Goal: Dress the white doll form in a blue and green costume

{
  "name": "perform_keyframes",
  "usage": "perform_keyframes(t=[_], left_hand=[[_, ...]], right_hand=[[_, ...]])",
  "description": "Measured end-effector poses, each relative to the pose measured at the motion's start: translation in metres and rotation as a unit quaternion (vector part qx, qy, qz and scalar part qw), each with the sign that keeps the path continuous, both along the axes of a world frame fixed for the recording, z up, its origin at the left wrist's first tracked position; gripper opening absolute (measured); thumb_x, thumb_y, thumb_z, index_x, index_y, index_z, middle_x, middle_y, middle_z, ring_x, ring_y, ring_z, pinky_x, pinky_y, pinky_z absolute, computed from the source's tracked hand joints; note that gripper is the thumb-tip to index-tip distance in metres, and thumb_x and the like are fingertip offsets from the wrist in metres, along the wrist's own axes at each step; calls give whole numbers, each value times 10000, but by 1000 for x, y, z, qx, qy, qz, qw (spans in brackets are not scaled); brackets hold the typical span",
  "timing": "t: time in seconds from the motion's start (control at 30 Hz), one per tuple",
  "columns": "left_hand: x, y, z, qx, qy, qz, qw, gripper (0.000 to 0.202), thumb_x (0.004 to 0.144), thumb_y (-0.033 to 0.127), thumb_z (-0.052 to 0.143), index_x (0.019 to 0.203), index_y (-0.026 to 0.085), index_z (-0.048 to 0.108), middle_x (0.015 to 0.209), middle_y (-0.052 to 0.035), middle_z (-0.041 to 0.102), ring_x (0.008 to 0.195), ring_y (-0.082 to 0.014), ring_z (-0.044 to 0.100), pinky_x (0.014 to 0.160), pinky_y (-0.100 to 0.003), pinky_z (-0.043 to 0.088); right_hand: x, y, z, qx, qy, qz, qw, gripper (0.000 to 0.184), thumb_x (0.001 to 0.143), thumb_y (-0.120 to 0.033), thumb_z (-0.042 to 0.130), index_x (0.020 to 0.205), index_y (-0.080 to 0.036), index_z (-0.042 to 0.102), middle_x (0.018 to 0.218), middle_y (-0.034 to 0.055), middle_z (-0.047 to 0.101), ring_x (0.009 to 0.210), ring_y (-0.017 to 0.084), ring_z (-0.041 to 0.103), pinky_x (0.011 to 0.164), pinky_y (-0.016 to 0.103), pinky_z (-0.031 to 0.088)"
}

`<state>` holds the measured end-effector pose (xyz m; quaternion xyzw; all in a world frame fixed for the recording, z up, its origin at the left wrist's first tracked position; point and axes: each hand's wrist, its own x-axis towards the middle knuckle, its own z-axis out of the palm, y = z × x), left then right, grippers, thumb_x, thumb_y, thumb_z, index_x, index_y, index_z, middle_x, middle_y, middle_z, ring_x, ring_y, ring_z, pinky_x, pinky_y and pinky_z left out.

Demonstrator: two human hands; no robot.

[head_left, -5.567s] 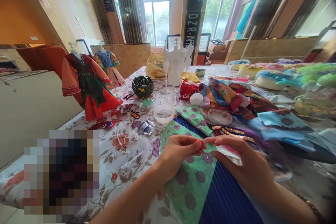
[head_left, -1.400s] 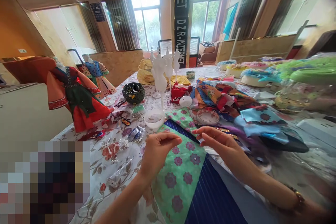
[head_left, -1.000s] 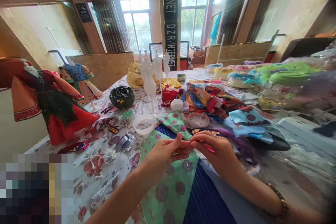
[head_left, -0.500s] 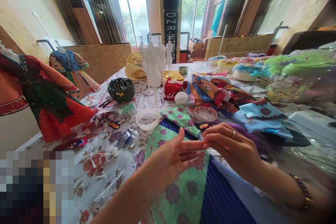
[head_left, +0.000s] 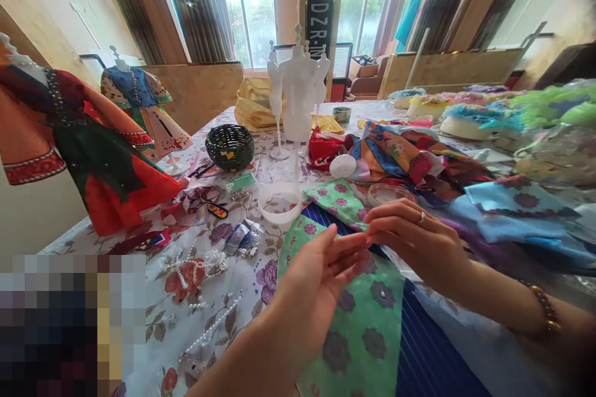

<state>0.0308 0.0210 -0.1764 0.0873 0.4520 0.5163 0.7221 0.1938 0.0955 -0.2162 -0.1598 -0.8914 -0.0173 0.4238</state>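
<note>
My left hand [head_left: 321,276] is open, palm turned up and fingers stretched out to the right. My right hand [head_left: 414,236] is closed in a pinch at the left fingertips; anything between its fingers is too small to make out. Under both hands lies green fabric [head_left: 321,322] with purple flowers, beside dark blue striped fabric [head_left: 428,341]. A tiny shiny bead [head_left: 382,293] sits on one of the flowers. Strings of white pearl beads [head_left: 212,329] and small bead packets [head_left: 243,239] lie to the left of my left hand.
White mannequin stands [head_left: 298,96], a white ring-shaped tray [head_left: 279,216] and a dark woven basket [head_left: 230,147] stand ahead. Dressed doll mannequins [head_left: 93,155] are at left. Colourful cloth [head_left: 395,152], light blue fabric [head_left: 516,220] and decorated hats [head_left: 479,121] fill the right.
The view has tipped down and shifted left, so the table's things appear farther right. Both hands stay together at the fingertips. The bead on the flower now shows.
</note>
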Motion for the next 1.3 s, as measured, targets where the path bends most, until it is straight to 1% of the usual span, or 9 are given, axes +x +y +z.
perform_keyframes(t=[0.17, 0.37, 0.43, 0.57, 0.7, 0.8, 1.07, 1.13, 1.3], left_hand=[[1, 1, 0, 31, -13, -10, 999, 377, 928, 207, 431, 715, 64, 707, 896, -126, 735, 709, -152, 654, 717, -254, 530], [1, 3, -2, 31, -3, -7, 999, 401, 929, 222, 431, 655, 90, 692, 826, -103, 736, 710, -154, 644, 724, -260, 523], [0, 4, -3, 30, 10, -4, 999, 407, 929, 238, 436, 650, 86, 691, 823, -104, 734, 709, -150, 637, 726, -256, 519], [-1, 3, -2, 35, 17, -15, 999, 391, 925, 259, 448, 675, 78, 689, 857, -123, 731, 729, -154, 630, 752, -263, 508], [-2, 3, -2, 16, 9, -38, 999, 452, 929, 322, 434, 700, 35, 697, 883, -168, 721, 724, -156, 621, 778, -269, 495], [-2, 4, -3, 20, 3, -48, 999, 476, 930, 345, 424, 695, 40, 704, 867, -172, 723, 732, -161, 619, 806, -283, 481], [0, 0, -5, 89, 88, -59, 990, 458, 941, 322, 413, 692, 87, 716, 878, -126, 738, 674, -138, 604, 782, -301, 453], [2, -1, -4, 85, 85, -50, 992, 455, 940, 316, 416, 684, 88, 715, 864, -125, 738, 668, -137, 600, 774, -305, 457], [8, -4, -2, 54, 79, 18, 995, 411, 926, 280, 445, 654, 82, 681, 834, -143, 728, 715, -155, 604, 754, -301, 485]], right_hand=[[0, -3, -3, -31, 25, -25, 999, 152, 847, -94, 605, 949, -197, 559, 900, 18, 637, 827, 117, 601, 739, 251, 493], [-2, -7, -4, -95, 65, -37, 993, 103, 843, -153, 621, 907, -232, 606, 880, -7, 645, 803, 114, 627, 715, 239, 515], [-1, -6, -5, -105, 68, -38, 991, 95, 842, -161, 624, 892, -242, 622, 888, -9, 647, 802, 116, 628, 720, 244, 518], [1, -6, -7, -80, 65, -35, 994, 122, 840, -130, 620, 878, -246, 628, 897, -2, 651, 801, 124, 622, 723, 268, 519], [4, -4, -6, -22, 44, -4, 999, 202, 824, -68, 614, 928, -240, 623, 904, 20, 657, 820, 149, 618, 728, 301, 525], [6, -4, -6, 9, 35, 14, 999, 242, 810, -23, 599, 934, -228, 629, 894, 34, 663, 820, 163, 615, 739, 311, 525], [5, -13, -1, 3, 76, -15, 997, 271, 803, 18, 590, 895, -238, 606, 859, 13, 644, 802, 144, 598, 721, 292, 508], [3, -14, -1, 5, 79, -21, 997, 259, 803, 11, 599, 881, -236, 604, 854, 11, 643, 795, 141, 598, 712, 285, 506], [-2, -16, -1, -7, 84, -33, 996, 226, 813, -9, 595, 842, -233, 603, 828, 0, 637, 763, 129, 599, 701, 271, 503]])
